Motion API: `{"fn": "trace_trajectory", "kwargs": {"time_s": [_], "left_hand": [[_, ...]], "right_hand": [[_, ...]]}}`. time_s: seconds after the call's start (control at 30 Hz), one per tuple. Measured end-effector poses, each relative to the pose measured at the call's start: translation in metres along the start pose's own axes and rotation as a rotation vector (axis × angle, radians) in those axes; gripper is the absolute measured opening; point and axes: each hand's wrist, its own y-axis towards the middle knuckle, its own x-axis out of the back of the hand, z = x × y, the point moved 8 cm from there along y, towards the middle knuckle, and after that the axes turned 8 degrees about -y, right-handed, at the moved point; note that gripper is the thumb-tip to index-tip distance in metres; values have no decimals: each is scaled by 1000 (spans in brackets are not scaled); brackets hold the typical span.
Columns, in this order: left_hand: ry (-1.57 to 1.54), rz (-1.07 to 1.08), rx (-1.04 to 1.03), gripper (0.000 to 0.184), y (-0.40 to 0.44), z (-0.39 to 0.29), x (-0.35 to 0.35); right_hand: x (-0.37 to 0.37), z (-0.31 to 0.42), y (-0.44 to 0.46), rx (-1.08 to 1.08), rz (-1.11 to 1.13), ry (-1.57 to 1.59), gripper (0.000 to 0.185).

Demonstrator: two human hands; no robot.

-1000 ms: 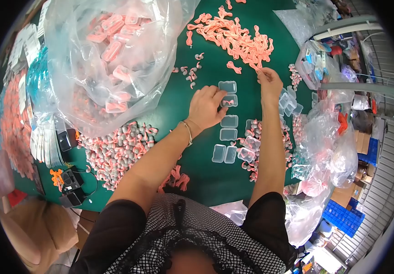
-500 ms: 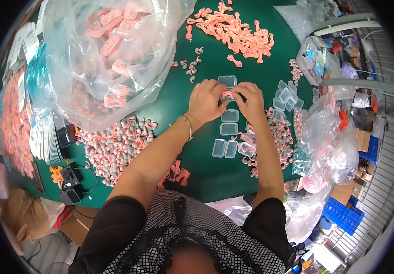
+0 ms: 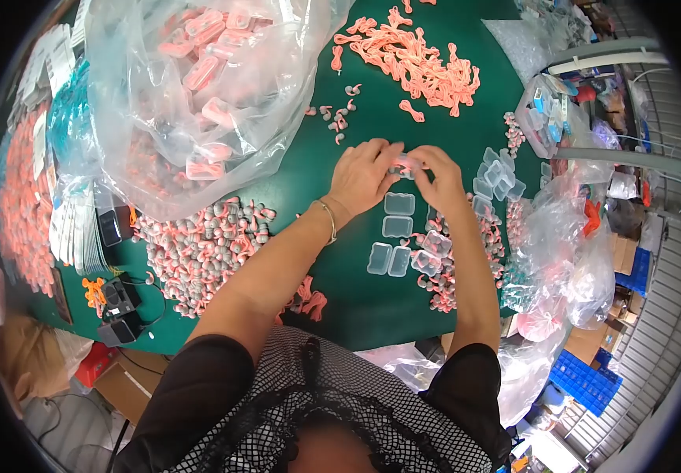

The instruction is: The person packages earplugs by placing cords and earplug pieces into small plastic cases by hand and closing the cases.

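My left hand (image 3: 360, 177) and my right hand (image 3: 440, 181) meet over a small clear plastic case (image 3: 405, 169) with something pink inside. The fingers of both hands are closed on its sides, and its lid now lies over the contents, blurred and partly hidden by the fingertips. Just below the hands stand two compartments of an open clear case (image 3: 398, 216). Nearer my body is a second open clear case (image 3: 388, 259). Beside my right forearm lies a pile of pink-and-grey earplug-like pieces (image 3: 455, 288), with clear cases on it.
A large clear bag (image 3: 265, 118) of filled cases stands at the left. Behind the hands lies a heap of orange cord bundles (image 3: 415, 63). More pink-and-grey pieces (image 3: 206, 252) are piled near my left forearm. Stacked clear cases (image 3: 498, 173) sit at the right.
The lid of the case between my hands stood open and has been folded over. My fingers have moved up onto it. The whole view has shifted slightly.
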Motion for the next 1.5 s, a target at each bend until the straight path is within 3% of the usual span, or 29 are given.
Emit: {"fn": "trace_trajectory", "kwargs": {"time_s": [0.17, 0.23, 0.33, 0.4, 0.47, 0.5, 0.53, 0.6, 0.63, 0.73, 0.77, 0.8, 0.87, 0.93, 1.0, 1.03, 1.1, 1.17, 1.33, 1.5], "left_hand": [[40, -32, -41, 23, -2, 2, -3], [-57, -31, 0, 19, -3, 10, -3], [-106, -46, 5, 19, -3, 10, 3], [-141, -63, 24, 21, -2, 7, 9], [-418, -144, 273, 23, -3, 22, 12], [-463, -241, 261, 23, -5, 27, 15], [-463, -244, 260, 23, -9, 38, 7], [-87, -212, 63, 23, -14, 41, -9], [-95, -203, 55, 23, -14, 37, -10], [-571, -321, 288, 19, -17, 48, -6], [-506, -309, 236, 24, -14, 40, 1], [-522, -284, 236, 24, -12, 36, 5], [-107, -183, -96, 24, -8, 6, 13], [-74, -123, -97, 21, -12, 19, -10], [-872, -188, 303, 19, -32, 83, -60], [-93, -77, -55, 15, -13, 21, -5], [-199, -179, -18, 14, -5, 13, 11], [-258, -234, -8, 16, -2, 15, 11], [-210, -265, -5, 16, -6, 13, 16], [98, -290, 82, 21, -4, 4, 51]], "right_hand": [[-3, 22, -6, 120, -54, -156, 26], [-16, 5, -8, -80, 67, -43, 26], [-15, 11, -8, -143, 102, 74, 24], [-9, 23, 4, -60, 72, 78, 22], [14, 36, 17, -54, -71, 20, 23], [25, 56, 26, -41, -175, -27, 25], [29, 91, 38, 93, -252, -78, 27], [23, 161, 60, 352, -356, -161, 34], [15, 199, 71, 445, -358, -214, 34], [-22, 236, 111, 542, -478, -210, 30], [-40, 239, 129, 524, -488, -297, 29], [-52, 238, 140, 502, -491, -381, 29], [-50, 233, 145, 462, -509, -332, 30], [-33, 225, 138, 453, -550, -238, 30], [0, 186, 116, 372, -523, -194, 23], [11, 157, 104, 239, -430, -121, 22], [14, 76, 66, -198, -72, -3, 19], [6, 30, 14, -227, 220, -238, 17], [-22, 4, -39, -275, 262, -237, 14], [-20, 7, -19, -180, 34, -198, 10]]}}
